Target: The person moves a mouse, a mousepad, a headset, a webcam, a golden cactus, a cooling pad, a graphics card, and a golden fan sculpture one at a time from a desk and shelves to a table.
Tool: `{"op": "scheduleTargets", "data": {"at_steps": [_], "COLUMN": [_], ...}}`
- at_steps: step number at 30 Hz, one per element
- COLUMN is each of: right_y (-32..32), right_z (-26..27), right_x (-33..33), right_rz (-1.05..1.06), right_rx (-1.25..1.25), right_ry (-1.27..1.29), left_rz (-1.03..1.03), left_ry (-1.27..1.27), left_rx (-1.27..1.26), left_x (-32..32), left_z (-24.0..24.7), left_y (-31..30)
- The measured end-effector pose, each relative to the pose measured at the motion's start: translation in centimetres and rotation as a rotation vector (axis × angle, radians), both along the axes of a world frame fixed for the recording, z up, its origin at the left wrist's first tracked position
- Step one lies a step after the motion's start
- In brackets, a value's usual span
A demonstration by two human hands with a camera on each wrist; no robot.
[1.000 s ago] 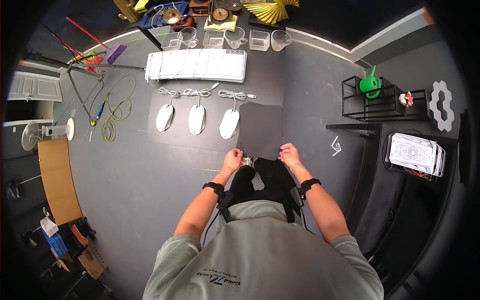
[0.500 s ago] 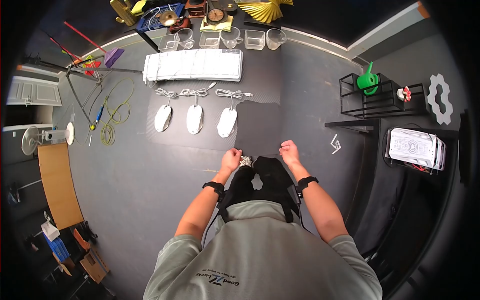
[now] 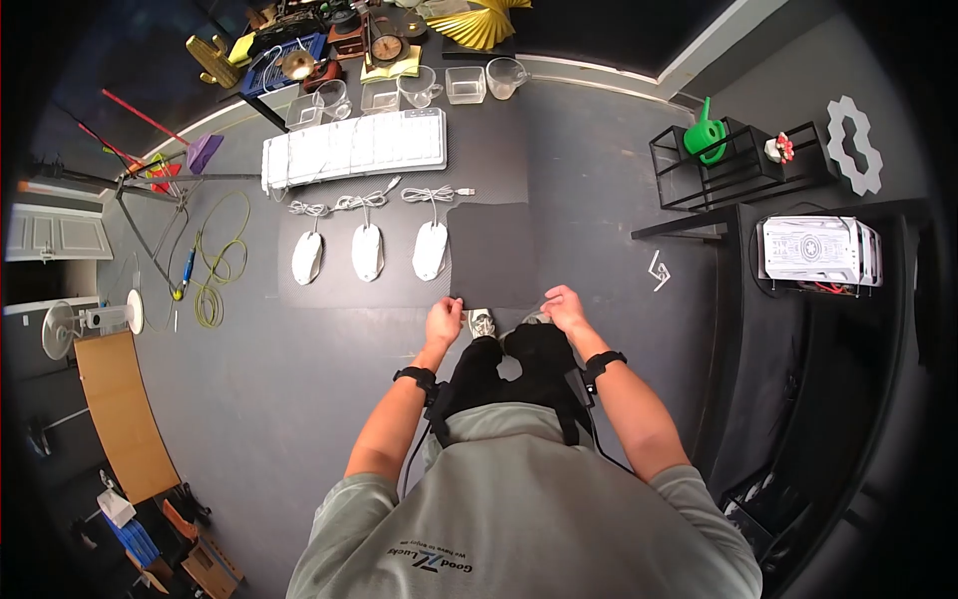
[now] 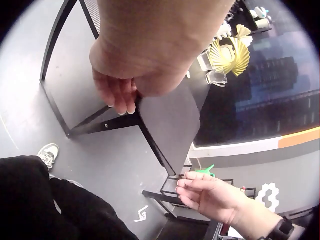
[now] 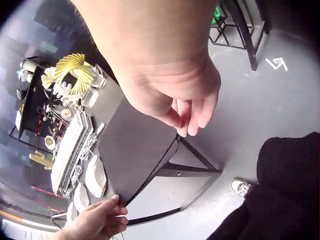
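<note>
Black mat pinched at a near corner

Left hand pinches its near-left corner, seemingly to steady it. Right hand, fingers loosely bent, is just beside the opposite near corner; contact I cannot tell. The mat lies flat on the table, right of three white mice, probably spaced for reach; beyond lie stacked keyboards.

Mat: plain dark grey, thin, roughly rectangular, lying flat at table's near right, just right of rightmost white mouse.
</note>
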State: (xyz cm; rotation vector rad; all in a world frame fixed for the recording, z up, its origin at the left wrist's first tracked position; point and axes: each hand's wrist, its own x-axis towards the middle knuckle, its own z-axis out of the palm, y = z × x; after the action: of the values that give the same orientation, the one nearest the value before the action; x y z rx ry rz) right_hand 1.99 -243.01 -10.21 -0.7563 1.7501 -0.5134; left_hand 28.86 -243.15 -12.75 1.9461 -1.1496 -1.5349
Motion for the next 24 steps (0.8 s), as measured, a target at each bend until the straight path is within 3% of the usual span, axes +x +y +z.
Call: {"op": "scheduleTargets", "data": {"at_steps": [8, 10, 14, 16, 19, 22, 24], "right_y": [6.9, 9.9, 16.6, 20.6, 27.9, 36.0, 41.9], "right_z": [1.6, 1.4, 1.4, 1.5, 1.6, 1.2, 1.4], "right_x": [-3.5, -5.5, -8.7, -10.0, -11.2, -11.0, -10.2], "right_rz": [-0.201, -0.172, -0.322, -0.403, -0.539, -0.687, -0.787], "right_rx": [0.033, 0.076, 0.135, 0.127, 0.133, 0.116, 0.143], "right_ry": [-0.160, -0.137, -0.121, -0.123, -0.112, -0.106, -0.093], "left_rz": [-0.082, -0.114, -0.223, -0.400, -0.474, -0.351, -0.107], "left_ry": [-0.065, -0.072, -0.077, -0.221, -0.334, -0.442, -0.249], "left_rx": [-0.022, -0.032, -0.090, -0.146, -0.177, -0.368, -0.253], "left_x": [0.3, 0.9, 1.7, 2.1, 2.0, 2.6, 1.5], "left_z": [-1.1, -1.8, -1.3, -0.9, 0.1, -3.1, -2.5], "left_y": [-0.5, -0.1, -0.4, -1.1, -1.6, -1.5, -0.8]}}
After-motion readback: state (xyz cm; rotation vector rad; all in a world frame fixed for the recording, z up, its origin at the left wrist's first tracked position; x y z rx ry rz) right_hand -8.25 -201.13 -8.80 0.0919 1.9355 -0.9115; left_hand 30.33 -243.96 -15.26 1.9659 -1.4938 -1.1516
